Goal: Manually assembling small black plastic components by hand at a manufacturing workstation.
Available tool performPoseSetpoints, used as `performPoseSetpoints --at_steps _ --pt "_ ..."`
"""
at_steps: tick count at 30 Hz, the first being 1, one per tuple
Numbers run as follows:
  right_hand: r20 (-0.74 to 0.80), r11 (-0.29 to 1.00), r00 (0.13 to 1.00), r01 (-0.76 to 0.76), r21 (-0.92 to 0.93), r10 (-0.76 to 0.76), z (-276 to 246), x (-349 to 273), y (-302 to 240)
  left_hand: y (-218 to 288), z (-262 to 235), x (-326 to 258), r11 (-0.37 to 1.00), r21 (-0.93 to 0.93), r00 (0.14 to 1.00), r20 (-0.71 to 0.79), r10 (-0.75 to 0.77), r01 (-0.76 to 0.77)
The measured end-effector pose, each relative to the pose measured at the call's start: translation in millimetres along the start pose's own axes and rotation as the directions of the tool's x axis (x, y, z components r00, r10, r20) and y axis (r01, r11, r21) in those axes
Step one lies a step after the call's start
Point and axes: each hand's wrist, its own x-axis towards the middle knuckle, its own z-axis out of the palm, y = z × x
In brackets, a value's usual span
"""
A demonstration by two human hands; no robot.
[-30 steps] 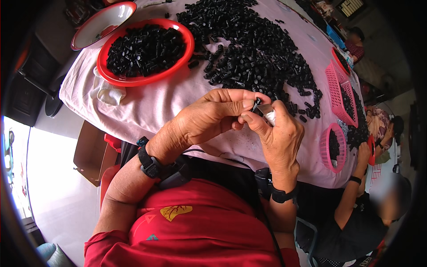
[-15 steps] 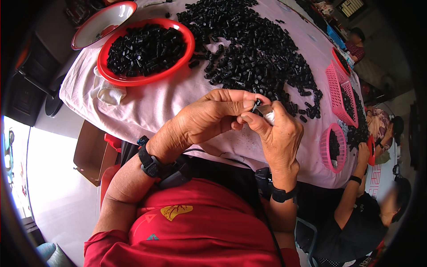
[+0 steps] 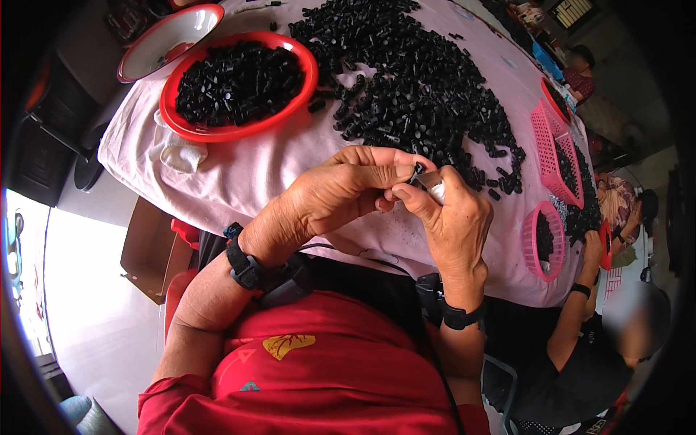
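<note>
Left hand (image 3: 330, 185) pinches a small black piece (image 3: 417, 172) between thumb and forefinger; right hand (image 3: 460, 217) grips a white-wrapped blade (image 3: 431, 179) close beside it. Both are over the pink tablecloth (image 3: 232, 174), between its near edge and the heaped black cylinders (image 3: 406, 87); red basin (image 3: 239, 135) well apart, far left.

Black piece (image 3: 416, 172): mostly covered by my left hand (image 3: 335, 190), too small to make out.
Blade (image 3: 429, 180): its lower end is hidden inside my right hand (image 3: 458, 221).
Black pile (image 3: 406, 90): runs off the top edge.
Red shirt (image 3: 326, 362): mine, cut off below.
</note>
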Motion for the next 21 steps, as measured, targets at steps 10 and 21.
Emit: performPoseSetpoints --at_steps 10,21 --pt "0.007 1.0 1.0 0.011 0.003 -0.011 0.9 -0.2 0.9 2.4 0.0 -1.7 1.0 0.005 1.0 0.02 0.001 -0.001" --pt "0.05 0.999 0.999 -0.017 0.039 0.015 -2.1 1.0 -0.8 2.1 1.6 -2.3 1.0 0.024 0.999 -0.036 -0.01 0.011"
